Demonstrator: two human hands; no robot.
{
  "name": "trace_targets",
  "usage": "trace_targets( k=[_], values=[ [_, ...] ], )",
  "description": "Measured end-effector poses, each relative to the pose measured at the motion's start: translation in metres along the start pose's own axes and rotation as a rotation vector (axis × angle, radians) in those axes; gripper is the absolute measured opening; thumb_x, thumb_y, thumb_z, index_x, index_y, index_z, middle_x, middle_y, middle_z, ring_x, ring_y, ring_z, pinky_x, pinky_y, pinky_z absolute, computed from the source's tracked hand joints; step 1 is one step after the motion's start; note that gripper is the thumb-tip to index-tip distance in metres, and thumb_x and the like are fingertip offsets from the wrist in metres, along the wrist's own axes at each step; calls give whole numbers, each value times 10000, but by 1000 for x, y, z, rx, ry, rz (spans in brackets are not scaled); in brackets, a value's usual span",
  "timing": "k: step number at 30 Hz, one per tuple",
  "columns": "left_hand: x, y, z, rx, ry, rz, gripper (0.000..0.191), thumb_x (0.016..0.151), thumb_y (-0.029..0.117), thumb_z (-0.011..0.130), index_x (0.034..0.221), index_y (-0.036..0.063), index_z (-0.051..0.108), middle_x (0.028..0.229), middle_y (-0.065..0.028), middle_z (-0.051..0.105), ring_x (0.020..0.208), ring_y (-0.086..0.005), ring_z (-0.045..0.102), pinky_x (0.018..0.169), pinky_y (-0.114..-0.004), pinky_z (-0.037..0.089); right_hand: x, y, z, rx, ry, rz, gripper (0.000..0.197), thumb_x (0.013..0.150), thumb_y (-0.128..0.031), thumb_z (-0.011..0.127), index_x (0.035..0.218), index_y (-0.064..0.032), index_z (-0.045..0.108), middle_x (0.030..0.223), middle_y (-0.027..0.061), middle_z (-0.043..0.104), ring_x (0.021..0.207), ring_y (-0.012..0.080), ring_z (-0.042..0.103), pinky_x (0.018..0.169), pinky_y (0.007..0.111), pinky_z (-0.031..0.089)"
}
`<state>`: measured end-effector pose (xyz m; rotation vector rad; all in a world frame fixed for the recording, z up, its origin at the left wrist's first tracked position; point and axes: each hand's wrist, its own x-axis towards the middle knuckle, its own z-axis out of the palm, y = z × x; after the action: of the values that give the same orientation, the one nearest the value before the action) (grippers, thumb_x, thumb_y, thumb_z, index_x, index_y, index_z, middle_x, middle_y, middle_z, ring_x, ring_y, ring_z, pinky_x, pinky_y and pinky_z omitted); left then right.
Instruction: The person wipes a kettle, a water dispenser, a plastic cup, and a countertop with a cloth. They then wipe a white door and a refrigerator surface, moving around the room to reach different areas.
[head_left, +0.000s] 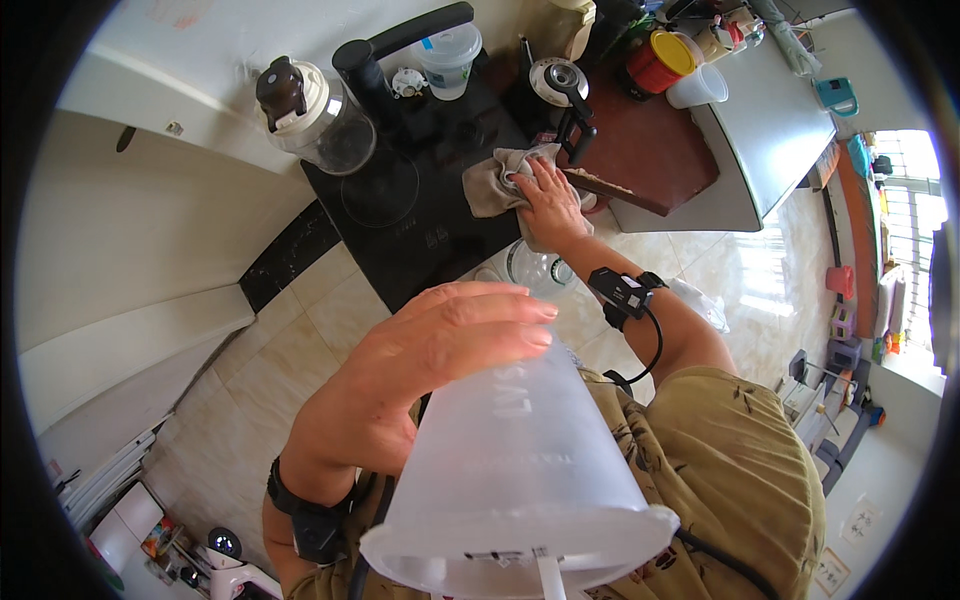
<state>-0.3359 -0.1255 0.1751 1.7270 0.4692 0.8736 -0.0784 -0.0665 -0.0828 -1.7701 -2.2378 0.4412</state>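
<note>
Close to the camera, my left hand (442, 337) holds a large translucent plastic cup (517, 450), its fingers across the narrow end. The cup's wide rim faces me, and a white stick-like piece (551, 577) shows at it. My right hand (553, 206) lies on a bunched beige cloth (491, 184), pressing it at the right edge of a black glass cooktop (450, 217). Part of the cloth hangs over that edge. Just beyond the fingers stands a metal kettle with a black handle (559, 81).
A glass jug with a brown-and-cream lid (330, 135) and a lidded clear tub (448, 64) stand at the back. A black tap-like fixture (360, 67) rises between them. Right are a reddish-brown board (645, 157) and a yellow-lidded red can (660, 64). A clear bottle (536, 262) is below the counter edge.
</note>
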Motion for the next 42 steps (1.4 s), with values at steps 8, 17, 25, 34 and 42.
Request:
trace_targets(
  k=[8,17,25,34,42],
  values=[
    [-31,-70,-23,86,137,-168,608,789,396,671,1250,33,511,1302,-205,448,1217,-329,478,1013,-438,382,2,2,3,9,19,-32,543,737,-135,653,1268,-141,540,1438,171,373,1376,345,291,1133,455,240],
    [-69,-186,-72,179,513,-462,771,694,55,793,1351,-4,395,1283,-117,499,1190,-230,476,1027,-352,382,-12,-57,23,101,-59,-331,490,690,-114,647,1177,-145,601,1414,159,410,1358,340,328,1126,459,258],
    [-78,-219,-78,194,623,-487,744,711,64,778,1348,24,398,1256,-96,499,1168,-217,478,1014,-354,386,11,-24,-7,298,77,-164,479,680,-53,598,1150,-140,579,1168,169,554,1073,384,540,903,443,455],
    [-57,-209,-68,91,635,-441,697,722,94,788,1313,29,426,1224,-91,535,1121,-203,529,976,-337,415,98,-130,16,1587,-214,242,327,937,-293,565,1115,-21,585,966,30,637,902,146,568,831,291,473],
    [-48,-169,-55,-96,577,-460,745,725,62,777,1352,15,377,1288,-99,480,1204,-222,474,1018,-361,395,86,-128,31,1398,-315,378,441,919,-357,555,1161,9,594,1042,98,671,952,185,615,853,315,480]
  ],
)
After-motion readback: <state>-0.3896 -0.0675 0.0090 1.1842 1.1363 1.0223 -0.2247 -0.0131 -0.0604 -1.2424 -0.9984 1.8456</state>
